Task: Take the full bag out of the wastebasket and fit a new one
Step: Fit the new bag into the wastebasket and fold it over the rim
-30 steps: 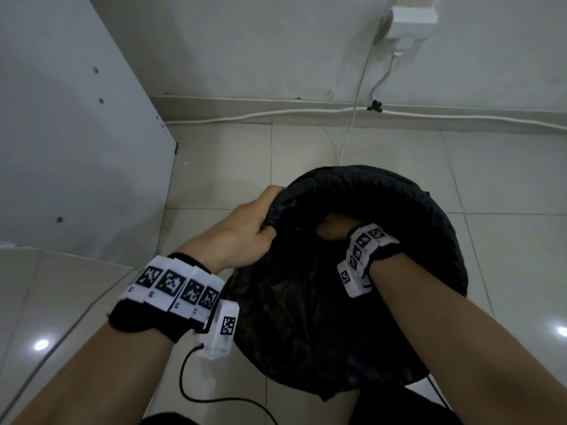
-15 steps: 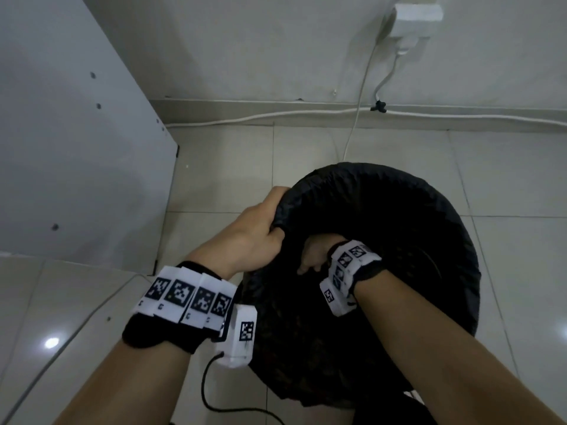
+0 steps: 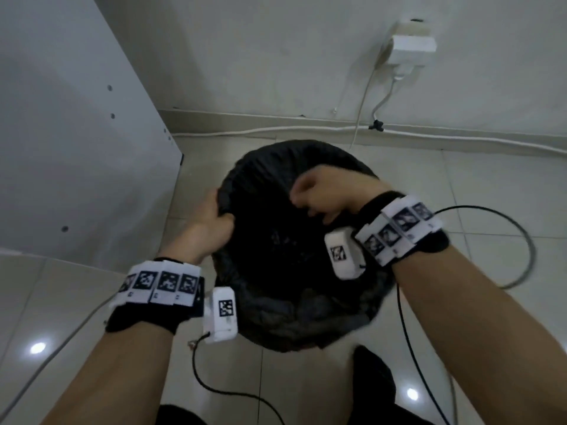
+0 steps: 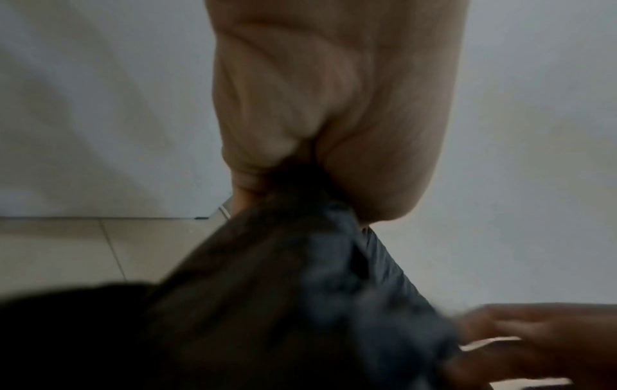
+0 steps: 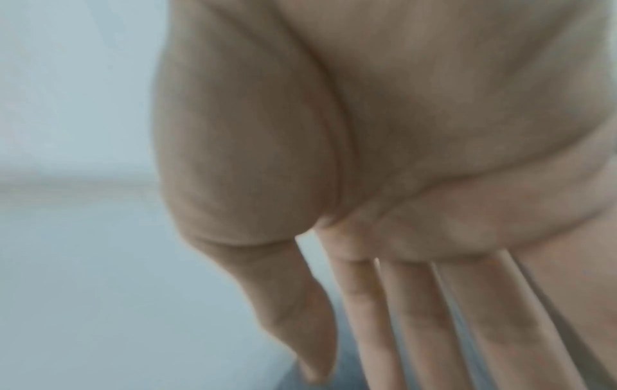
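The bag (image 3: 294,259) in the wastebasket is black, with a dull grey sheen on its folds. Both wristbands (image 3: 159,285) are black, carrying white tiles printed with black square-code patterns. The floor (image 3: 491,185) is pale beige glossy tile with thin darker seams. The wall (image 3: 276,56) is off-white, the cabinet panel (image 3: 61,133) light grey with small dark dots. One cable (image 3: 521,240) is black, another along the skirting white.

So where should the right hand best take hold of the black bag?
Probably the bag's rolled edge on the right side, coming from above, opposite where the left hand grips it. The right hand hovers there with fingers extended, holding nothing.
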A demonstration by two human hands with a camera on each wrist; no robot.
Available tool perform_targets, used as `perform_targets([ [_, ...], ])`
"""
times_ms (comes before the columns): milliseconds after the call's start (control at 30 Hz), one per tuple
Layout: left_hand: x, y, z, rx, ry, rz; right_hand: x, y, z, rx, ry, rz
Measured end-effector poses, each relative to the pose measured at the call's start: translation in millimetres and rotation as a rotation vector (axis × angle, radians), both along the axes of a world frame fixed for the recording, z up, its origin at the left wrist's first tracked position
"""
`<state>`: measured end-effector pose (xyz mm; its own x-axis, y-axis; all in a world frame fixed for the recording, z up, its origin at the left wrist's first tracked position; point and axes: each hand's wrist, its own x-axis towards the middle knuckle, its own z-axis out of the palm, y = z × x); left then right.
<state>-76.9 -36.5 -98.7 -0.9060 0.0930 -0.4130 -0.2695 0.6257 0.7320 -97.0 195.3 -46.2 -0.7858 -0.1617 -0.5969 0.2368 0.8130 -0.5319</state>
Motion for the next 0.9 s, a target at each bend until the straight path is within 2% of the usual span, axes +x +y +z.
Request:
perform_targets([
  [67, -10, -20, -9, 0.007, 0.054, 0.114, -3, 9, 43, -0.081, 0.167, -0.138],
  [133, -14, -36, -16, 0.056, 0.079, 0.229, 3, 26, 68, -0.181, 0.335, -0.322],
  [233, -11, -47, -23, 0.321, 0.036, 0.466, 23, 56, 55, -0.368, 0.435, -0.638],
  [300, -7, -53, -25, 0.435, -0.001, 0.551, 35, 68, 13, -0.361, 0.356, -0.810],
  [400, 6, -61, -32, 0.481, -0.133, 0.586, 55, 62, -53, -0.410, 0.028, -0.941],
  [467, 21, -61, -37, 0.521, -0.300, 0.585, 62, 47, -81, -0.659, -0.142, -0.973],
  [567, 37, -52, -41, 0.576, -0.522, 0.375, 62, 33, -103, -1.023, -0.115, -1.114],
  [633, 33, -51, -47, 0.675, -0.484, 0.385, 59, 33, -111, -1.235, -0.073, -1.234],
  [733, 27, -55, -54, 0.879, -0.340, 0.549, 56, 36, -112, -1.545, -0.132, -1.378],
  [767, 26, -55, -55, 0.903, -0.324, 0.580, 54, 32, -112, -1.551, -0.164, -1.381],
  [800, 24, -55, -59, 0.902, -0.320, 0.608, 51, 28, -112, -1.466, -0.166, -1.364],
  [900, 20, -58, -66, 0.718, -0.318, 0.686, 50, 16, -113, -1.095, -0.097, -1.240],
])
